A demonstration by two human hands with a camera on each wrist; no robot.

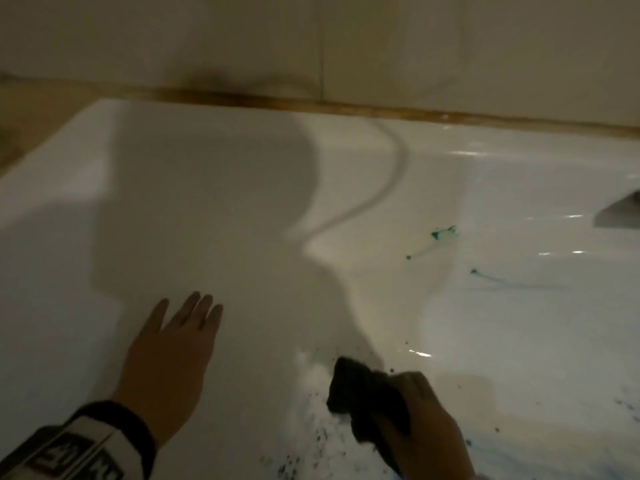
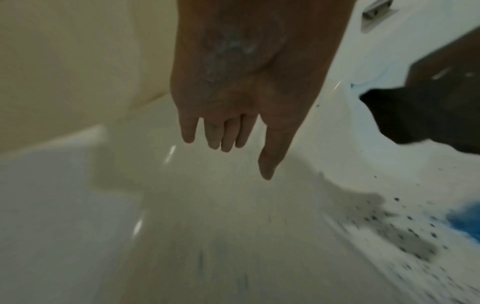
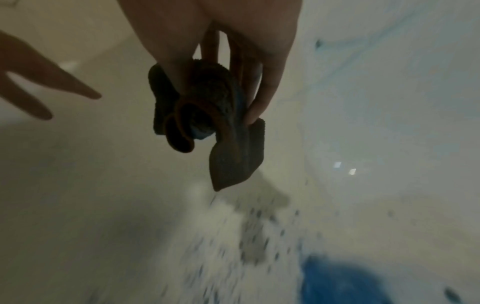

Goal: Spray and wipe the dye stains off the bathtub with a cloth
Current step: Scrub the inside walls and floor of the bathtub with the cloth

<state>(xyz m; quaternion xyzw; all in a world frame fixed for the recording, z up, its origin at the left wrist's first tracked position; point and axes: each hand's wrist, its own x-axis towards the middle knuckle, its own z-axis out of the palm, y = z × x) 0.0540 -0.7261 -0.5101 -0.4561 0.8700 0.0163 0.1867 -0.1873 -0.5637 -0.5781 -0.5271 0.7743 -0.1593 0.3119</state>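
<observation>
Two hands show above a white bathtub (image 1: 214, 188) in dim light. The left hand (image 1: 169, 358) is spread flat, palm down, fingers straight and close together, holding nothing; from the head view it sits over the shaded part of the tub floor, though whether it touches the surface cannot be told. In the left wrist view its palm (image 2: 233, 67) carries a pale foamy smear. The right hand (image 1: 426, 431) curls its fingers round a dark cloth (image 1: 363, 389), bunched and folded, with one corner sticking out toward the left hand. In the right wrist view the cloth (image 3: 207, 115) hangs from the fingers (image 3: 270, 86), a pointed corner dangling above the tub floor and not touching it. Dark blue specks (image 1: 311, 441) are scattered on the tub just below and left of the cloth, next to a patch of white foam (image 1: 311, 368). A larger blue blot (image 3: 345, 281) lies near the specks on the right-hand side. Farther off, on the lit sloping wall of the tub, sit a teal splash (image 1: 443, 233) and a thin blue streak (image 1: 502, 280), well apart from both hands. A grey metal fitting (image 1: 620, 213) shows at the right edge. Beige tiles (image 1: 242, 39) rise behind the tub rim, with a brownish seam along the joint.
</observation>
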